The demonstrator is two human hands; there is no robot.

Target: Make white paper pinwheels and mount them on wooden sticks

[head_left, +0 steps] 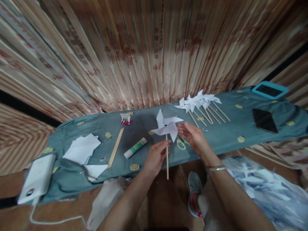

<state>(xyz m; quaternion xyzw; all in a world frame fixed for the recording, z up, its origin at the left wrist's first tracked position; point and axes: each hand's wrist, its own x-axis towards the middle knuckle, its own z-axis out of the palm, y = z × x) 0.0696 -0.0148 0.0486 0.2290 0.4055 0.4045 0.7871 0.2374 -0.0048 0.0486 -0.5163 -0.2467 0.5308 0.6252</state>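
Note:
My left hand (pixel 156 155) is closed around the wooden stick (pixel 167 163) of a white paper pinwheel (pixel 166 125), held upright over the teal cloth (pixel 216 134). My right hand (pixel 192 134) sits just right of the pinwheel, its fingertips touching the edge of one blade, fingers loosely curled. A metal pin shows at the pinwheel's centre. A bangle circles my right wrist.
Several finished pinwheels (pixel 199 102) lie at the back right. A glue stick (pixel 135 148), loose wooden sticks (pixel 115 147), white paper squares (pixel 81 148) and a small red box of pins (pixel 125 119) lie left. A dark phone (pixel 264 120), a teal-cased tablet (pixel 269 89) and a white power bank (pixel 36 178) rest on the cloth.

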